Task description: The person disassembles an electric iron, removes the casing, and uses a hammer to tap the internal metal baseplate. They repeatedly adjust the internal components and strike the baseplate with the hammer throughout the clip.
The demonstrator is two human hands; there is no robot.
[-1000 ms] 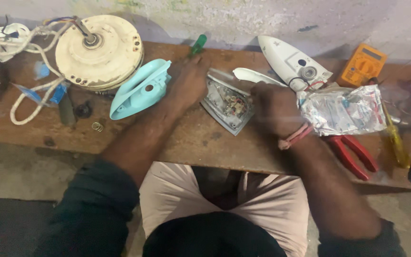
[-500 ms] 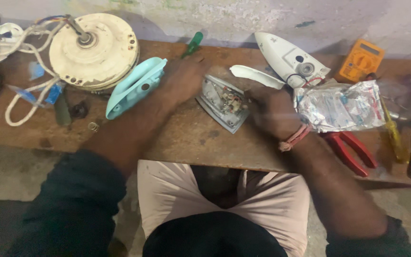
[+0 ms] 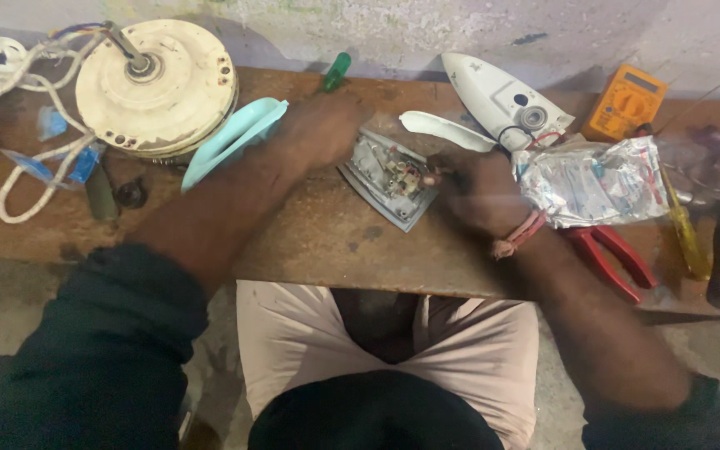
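Two hands (image 3: 318, 129) (image 3: 477, 192) flank metal soleplate (image 3: 389, 177); red pliers (image 3: 614, 258) nearby.

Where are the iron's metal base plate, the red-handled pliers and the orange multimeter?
Iron base plate (image 3: 389, 179): head view, on its wired upper face.
Red-handled pliers (image 3: 614, 254): head view, on a red handle.
Orange multimeter (image 3: 625, 102): head view, on its dial.
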